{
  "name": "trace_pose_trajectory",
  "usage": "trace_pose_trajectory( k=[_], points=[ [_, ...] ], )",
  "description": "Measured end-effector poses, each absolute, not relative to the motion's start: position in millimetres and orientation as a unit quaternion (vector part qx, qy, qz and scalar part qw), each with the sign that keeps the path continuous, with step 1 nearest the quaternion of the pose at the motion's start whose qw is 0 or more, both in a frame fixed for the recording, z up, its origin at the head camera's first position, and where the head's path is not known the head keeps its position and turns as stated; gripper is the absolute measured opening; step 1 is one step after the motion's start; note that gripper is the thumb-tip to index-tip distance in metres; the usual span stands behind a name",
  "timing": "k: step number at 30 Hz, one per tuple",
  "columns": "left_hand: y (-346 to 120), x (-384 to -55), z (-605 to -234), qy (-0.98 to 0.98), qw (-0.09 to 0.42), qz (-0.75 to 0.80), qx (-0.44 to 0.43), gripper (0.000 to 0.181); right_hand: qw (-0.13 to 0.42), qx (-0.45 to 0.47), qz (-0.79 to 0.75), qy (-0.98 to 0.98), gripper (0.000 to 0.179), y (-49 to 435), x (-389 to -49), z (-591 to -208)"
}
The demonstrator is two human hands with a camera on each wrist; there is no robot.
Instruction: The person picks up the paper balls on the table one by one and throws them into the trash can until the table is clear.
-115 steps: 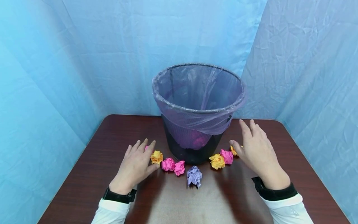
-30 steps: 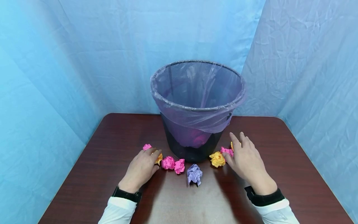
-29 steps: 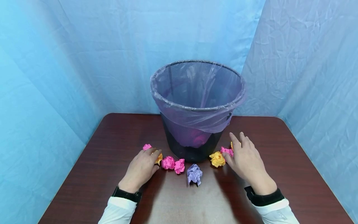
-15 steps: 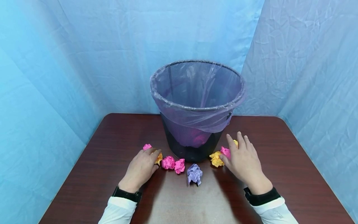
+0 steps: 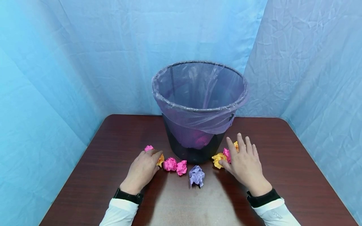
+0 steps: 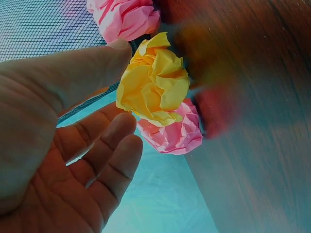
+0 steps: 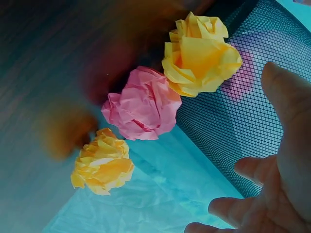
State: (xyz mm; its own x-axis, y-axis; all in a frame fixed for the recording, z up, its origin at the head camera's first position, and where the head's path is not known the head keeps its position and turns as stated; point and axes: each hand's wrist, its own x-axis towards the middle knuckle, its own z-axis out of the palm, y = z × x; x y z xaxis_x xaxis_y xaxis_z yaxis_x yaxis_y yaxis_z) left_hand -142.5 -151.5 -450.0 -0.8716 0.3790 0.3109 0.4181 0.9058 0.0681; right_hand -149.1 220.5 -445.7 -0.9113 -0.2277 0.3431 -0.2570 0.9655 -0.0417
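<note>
My left hand (image 5: 142,169) has its thumb and fingers around a crumpled yellow paper ball (image 6: 153,82), with the thumb tip at its edge in the left wrist view. Just behind it lies a pink paper ball (image 5: 148,147). Two more pink balls, one (image 5: 170,164) beside the other (image 5: 181,168), sit to its right. My right hand (image 5: 246,164) is spread with fingers extended, holding nothing. Its thumb overlaps a yellow paper ball (image 5: 218,160) in the head view. Beyond that are a pink ball (image 7: 143,104) and another yellow one (image 7: 103,162).
A black mesh wastebasket (image 5: 195,154) with a purple plastic liner (image 5: 198,121) stands between my hands; something pink shows through its side. In front is a purple paper ball (image 5: 196,176). The brown table (image 5: 93,185) is backed by blue cloth (image 5: 113,56).
My right hand has come down and left toward the near yellow ball, its fingers staying spread. My left hand has lowered onto its yellow ball, then kept nearly still.
</note>
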Motion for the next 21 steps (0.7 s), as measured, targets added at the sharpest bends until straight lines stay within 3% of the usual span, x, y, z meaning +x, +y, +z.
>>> trace_pose_trajectory(
  k=[11, 21],
  points=[
    [-152, -143, -453, -0.962, 0.166, -0.053, -0.21, 0.05, 0.178, 0.131, 0.035, -0.975, 0.095, 222, -150, -456],
    [-153, -143, -455, -0.958, 0.178, -0.068, -0.216, 0.039, 0.135, 0.111, 0.039, -0.984, 0.095, 221, -150, -459]
  ],
)
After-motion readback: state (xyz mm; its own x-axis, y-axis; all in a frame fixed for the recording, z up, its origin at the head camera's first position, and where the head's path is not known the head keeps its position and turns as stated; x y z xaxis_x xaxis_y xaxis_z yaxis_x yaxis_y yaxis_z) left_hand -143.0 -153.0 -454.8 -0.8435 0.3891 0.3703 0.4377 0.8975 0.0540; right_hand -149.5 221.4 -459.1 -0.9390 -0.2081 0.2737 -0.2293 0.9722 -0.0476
